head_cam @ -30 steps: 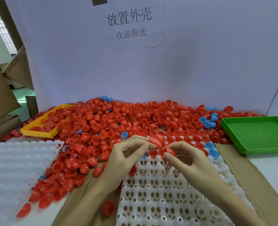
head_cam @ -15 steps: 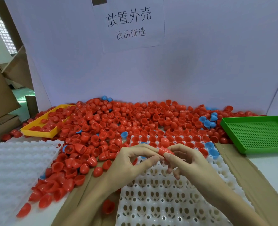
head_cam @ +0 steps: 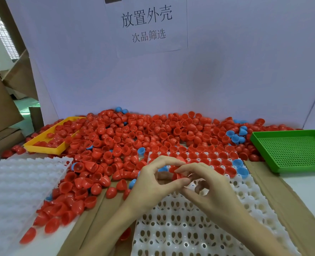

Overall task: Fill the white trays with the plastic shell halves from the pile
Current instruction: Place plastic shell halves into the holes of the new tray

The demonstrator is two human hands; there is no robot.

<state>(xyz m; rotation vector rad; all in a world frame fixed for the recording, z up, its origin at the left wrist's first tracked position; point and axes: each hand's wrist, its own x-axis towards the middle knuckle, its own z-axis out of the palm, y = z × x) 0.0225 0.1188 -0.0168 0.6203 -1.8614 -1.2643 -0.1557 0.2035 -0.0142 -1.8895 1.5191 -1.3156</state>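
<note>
Both hands' fingers (head_cam: 183, 180) pinch one glossy red shell half (head_cam: 178, 175) above white tray (head_cam: 249, 193)

Two bare hands (head_cam: 153, 183) and forearms, no sleeves, rings or gloves

We see only a sliver of the small red plastic shell half (head_cam: 178, 176) between the left hand (head_cam: 154, 183) and right hand (head_cam: 211, 189); its shape stays hidden. The perforated white plastic tray (head_cam: 182, 231) and the second white dimpled tray (head_cam: 14, 183) run off the frame edges, forearms too
</note>
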